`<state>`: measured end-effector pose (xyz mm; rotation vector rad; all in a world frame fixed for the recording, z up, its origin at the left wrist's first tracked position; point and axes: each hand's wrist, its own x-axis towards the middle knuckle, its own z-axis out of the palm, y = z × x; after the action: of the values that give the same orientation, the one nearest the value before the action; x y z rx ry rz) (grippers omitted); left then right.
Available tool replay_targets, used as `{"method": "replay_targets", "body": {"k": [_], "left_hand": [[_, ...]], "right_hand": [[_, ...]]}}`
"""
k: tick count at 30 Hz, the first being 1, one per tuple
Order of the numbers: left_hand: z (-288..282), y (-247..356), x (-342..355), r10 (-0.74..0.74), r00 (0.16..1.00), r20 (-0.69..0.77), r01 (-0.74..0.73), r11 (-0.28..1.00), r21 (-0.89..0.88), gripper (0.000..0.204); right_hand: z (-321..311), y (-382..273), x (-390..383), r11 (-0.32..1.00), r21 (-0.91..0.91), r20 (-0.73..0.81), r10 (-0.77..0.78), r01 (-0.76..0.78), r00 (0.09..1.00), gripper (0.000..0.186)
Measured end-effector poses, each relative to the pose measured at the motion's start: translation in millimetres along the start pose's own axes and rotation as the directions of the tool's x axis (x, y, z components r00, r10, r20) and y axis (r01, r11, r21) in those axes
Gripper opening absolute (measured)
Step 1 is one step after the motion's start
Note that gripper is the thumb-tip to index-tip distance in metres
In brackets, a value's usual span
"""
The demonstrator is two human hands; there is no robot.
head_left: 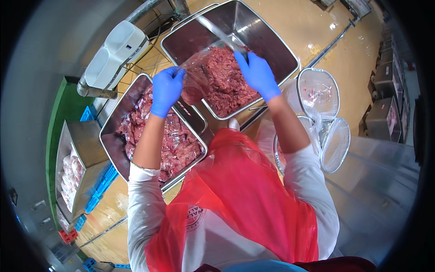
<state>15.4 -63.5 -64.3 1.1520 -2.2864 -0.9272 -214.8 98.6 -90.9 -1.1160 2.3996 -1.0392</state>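
Red meat (226, 84) lies in a metal bin (269, 38) at the frame's upper center as the gloved left hand (166, 90) pinches a clear bag (195, 72) and the right hand (259, 76) grips a long tool (217, 29).

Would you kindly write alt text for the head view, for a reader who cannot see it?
A person's blue-gloved left hand grips a clear plastic bag at a metal bin of red meat, while the gloved right hand holds a long shiny tool. A second bin of plastic-wrapped meat stands at left; the person wears a red apron.
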Motion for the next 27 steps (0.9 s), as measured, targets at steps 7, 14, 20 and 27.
{"method": "replay_targets", "body": {"k": [7, 14, 20, 27], "left_hand": [[27.1, 2.6, 11.6, 0.177, 0.984, -0.026, -0.172, 0.976, 0.133, 0.020], [78.7, 30.7, -20.8, 0.428, 0.904, 0.013, -0.424, 0.891, 0.164, 0.016], [109.3, 17.9, -23.8, -0.056, 0.998, 0.001, 0.056, 0.989, -0.139, 0.019], [133.4, 61.1, -16.4, -0.256, 0.953, 0.159, 0.295, 0.685, -0.666, 0.016]], "right_hand": [[-23.3, 51.3, -111.0, 0.974, -0.221, 0.168, -0.006, 0.044, 0.986, 0.045], [43.2, 16.5, -20.9, 0.978, -0.169, 0.197, -0.091, 0.126, 0.976, 0.047], [-40.6, 141.8, 23.4, 0.946, -0.321, 0.291, 0.146, -0.047, 0.945, 0.053], [-0.6, 240.2, -47.1, 0.610, 0.441, 0.561, 0.386, -0.658, 0.733, 0.040]]}}
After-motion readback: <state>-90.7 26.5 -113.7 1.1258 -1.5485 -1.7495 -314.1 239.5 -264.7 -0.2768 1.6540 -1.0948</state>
